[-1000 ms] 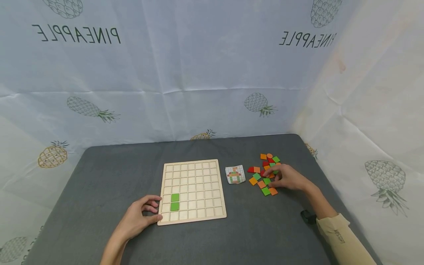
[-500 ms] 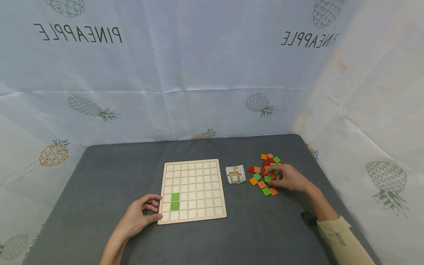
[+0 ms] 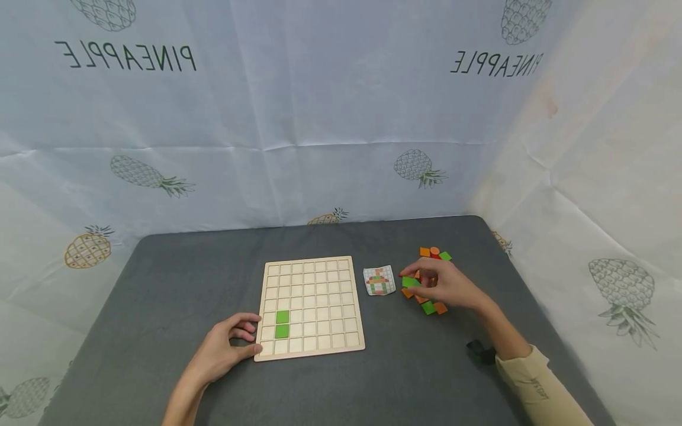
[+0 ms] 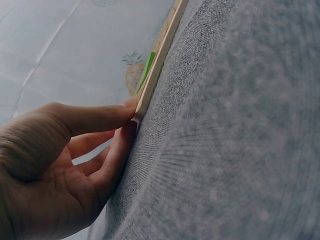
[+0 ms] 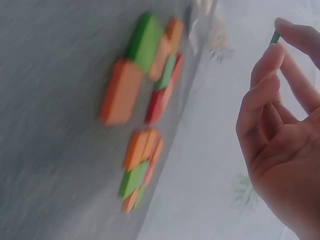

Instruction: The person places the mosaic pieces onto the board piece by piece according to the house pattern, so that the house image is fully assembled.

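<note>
A light wooden grid board lies flat on the dark grey table, with two green square tiles in its lower left cells. My left hand holds the board's left edge near the front corner; in the left wrist view the thumb and a finger pinch its rim. My right hand pinches a green square tile between thumb and index finger, above the left side of a loose tile pile. In the right wrist view, that tile shows edge-on at the fingertips, raised above the others.
Beside the board lies a small paper card printed with a coloured grid figure. Loose orange, red and green tiles spread under and around the right hand. White pineapple-print cloth hangs behind the table and at its sides.
My right hand has moved left from the middle of the pile, lifting a green tile in its fingertips. The left hand and the board have stayed in place.
</note>
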